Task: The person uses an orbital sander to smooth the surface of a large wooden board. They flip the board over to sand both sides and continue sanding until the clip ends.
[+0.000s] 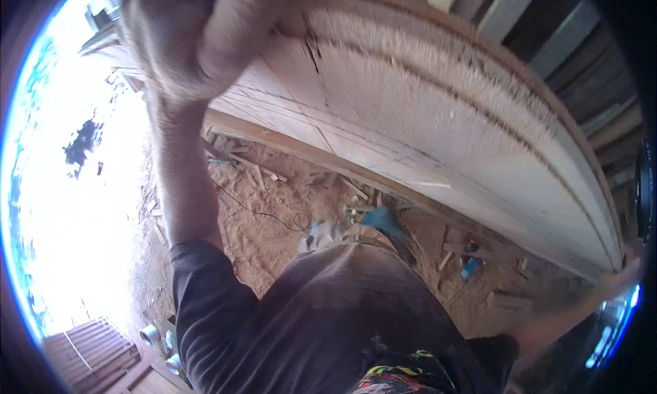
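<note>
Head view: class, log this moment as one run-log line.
board: wooden, curved edge | left hand: at board's left end | right hand: at board's right end | floor: wood scraps

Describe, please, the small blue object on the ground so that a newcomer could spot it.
Find the big curved-edged wooden panel. Below its lower edge, right of the dark shirt, lies the small blue object, its bright colour unlike the brownish wood scraps nearby.

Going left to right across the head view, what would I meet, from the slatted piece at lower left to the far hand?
Brown slatted piece → left hand → large curved-edge wooden panel → right hand.
</note>
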The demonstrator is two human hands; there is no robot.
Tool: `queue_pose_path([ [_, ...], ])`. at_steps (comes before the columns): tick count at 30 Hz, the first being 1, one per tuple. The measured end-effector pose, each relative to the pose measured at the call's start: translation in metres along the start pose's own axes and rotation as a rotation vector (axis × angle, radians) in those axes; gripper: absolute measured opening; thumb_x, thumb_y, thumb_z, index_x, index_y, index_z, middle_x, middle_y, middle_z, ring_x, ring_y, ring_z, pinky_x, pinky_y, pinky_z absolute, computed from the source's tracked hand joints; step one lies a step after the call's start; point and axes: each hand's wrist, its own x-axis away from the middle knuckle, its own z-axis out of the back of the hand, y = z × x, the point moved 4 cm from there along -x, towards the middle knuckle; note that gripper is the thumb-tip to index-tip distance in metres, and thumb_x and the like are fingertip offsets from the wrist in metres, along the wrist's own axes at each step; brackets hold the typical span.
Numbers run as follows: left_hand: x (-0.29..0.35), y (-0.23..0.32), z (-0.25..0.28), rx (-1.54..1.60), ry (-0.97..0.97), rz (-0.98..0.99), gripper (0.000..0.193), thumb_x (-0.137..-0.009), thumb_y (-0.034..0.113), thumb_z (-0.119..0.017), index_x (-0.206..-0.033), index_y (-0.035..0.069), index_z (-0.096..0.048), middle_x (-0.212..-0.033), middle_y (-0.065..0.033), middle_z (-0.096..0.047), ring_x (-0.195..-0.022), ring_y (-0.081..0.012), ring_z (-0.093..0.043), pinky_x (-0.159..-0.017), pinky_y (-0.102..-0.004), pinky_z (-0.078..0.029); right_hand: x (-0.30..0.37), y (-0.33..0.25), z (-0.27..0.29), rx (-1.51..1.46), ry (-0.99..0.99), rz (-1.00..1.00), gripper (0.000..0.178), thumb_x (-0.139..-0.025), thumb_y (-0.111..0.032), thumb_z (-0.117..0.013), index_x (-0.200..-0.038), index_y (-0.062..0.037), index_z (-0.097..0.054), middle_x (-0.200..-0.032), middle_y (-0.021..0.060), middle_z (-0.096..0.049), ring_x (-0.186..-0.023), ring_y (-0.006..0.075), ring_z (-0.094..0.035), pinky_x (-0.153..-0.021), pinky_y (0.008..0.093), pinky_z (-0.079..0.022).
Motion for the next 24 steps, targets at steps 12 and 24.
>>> queue_pose_path([
  [12, -0.069, -0.04, -0.106, -0.283, -0.283, 0.277, 0.071, -0.108, 0.06, -0.051, -0.052, 0.016, -0.05, -0.046, 0.0074, -0.038, -0.038, -0.0072, -0.032, -0.038, -0.0306, -0.022, -0.081, 0.037, -0.157, 0.089, -0.226, -0.068, 0.042, -0.11, -0.017, -0.049, -0.151, -0.01, -0.053, -0.126, 0.0169, -0.076, -0.107, 0.0386, -0.073, -0.098, 0.0473, -0.054],
  [24, -0.045, -0.176, -0.257, -0.44, -0.565, 0.159, 0.057, -0.1, 0.054, -0.067, -0.128, 0.006, -0.074, -0.101, -0.0155, -0.077, -0.102, -0.0277, -0.076, -0.09, -0.0442, -0.059, -0.119, -0.104, -0.316, -0.069, -0.469, -0.368, 0.082, -0.107, -0.07, -0.041, -0.125, 0.0027, -0.074, -0.124, 0.0267, -0.073, -0.12, 0.0426, -0.067, -0.105, 0.0485, -0.047],
])
